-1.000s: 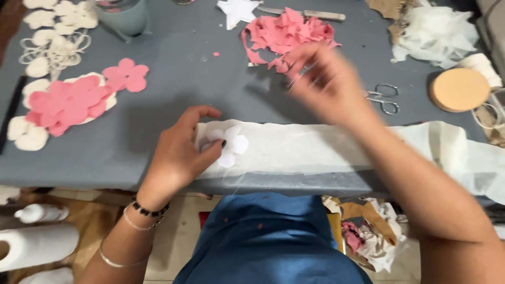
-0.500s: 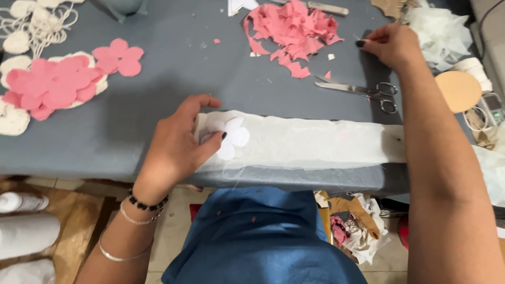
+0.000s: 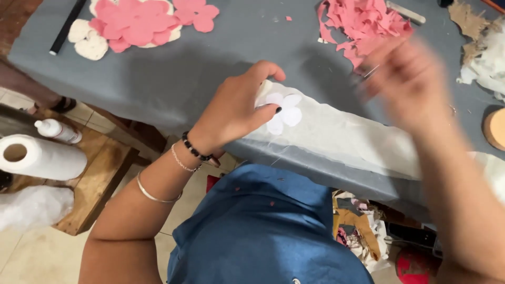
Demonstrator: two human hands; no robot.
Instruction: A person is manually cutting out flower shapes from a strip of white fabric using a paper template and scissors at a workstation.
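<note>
The white flower cutout [image 3: 282, 111] lay at the centre of the frame on a long strip of white fabric [image 3: 347, 134] that ran along the near edge of the desk [image 3: 173, 79]. Your left hand [image 3: 236, 113] pressed down on the flower's left petals, fingers curled over it and thumb against it, pinning it flat to the strip. Your right hand [image 3: 413, 84] hung above the desk at the right of the frame, blurred; something thin and metallic seemed to show at its fingertips, but you could not tell from this view whether it was pinching anything or open.

Judging by how things lay, the cutting looked largely done: a stack of pink flower cutouts [image 3: 139, 21] with a few cream flower cutouts [image 3: 89, 44] beneath and beside it sat at the upper left, and a heap of pink scraps [image 3: 363, 23] sat at the upper centre. The white flower appeared placed but not yet fixed to the strip.

A black stick [image 3: 66, 29] lay at the far upper left. At the right edge sat a round tan disc [image 3: 496, 129], partly cut off. Off the desk at the lower left, a wooden stool [image 3: 89, 179] carried a white paper roll [image 3: 42, 158] and a small white bottle [image 3: 57, 130] lying on its side; its label was too small to make out.
</note>
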